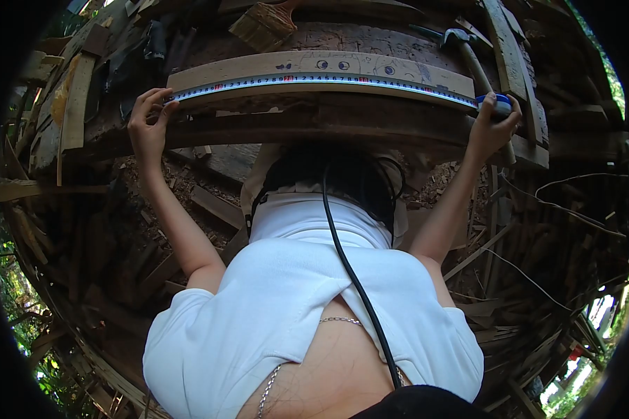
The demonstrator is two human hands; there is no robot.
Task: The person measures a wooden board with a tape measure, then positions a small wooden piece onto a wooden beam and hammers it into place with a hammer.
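A pale wooden board (259, 68) with pen drawings of eyes lies across the dark workbench (349, 36). Along the board's near edge stretches a measuring tape's blade (314, 79). At the left end, my left hand (149, 126) pinches the tip of the blade, fingers closed, beside the board's end. My right hand (494, 126) is wrapped round the blue tape case (492, 106) at the board's right end. The case is partly hidden by my fingers.
A wide paintbrush (264, 26) lies beyond the board. A hammer (468, 57) rests at the back right, its handle passing near my right hand. Wood strips (77, 98) lie at the left. Scrap wood covers the ground, and a black cable (339, 237) hangs down my front.
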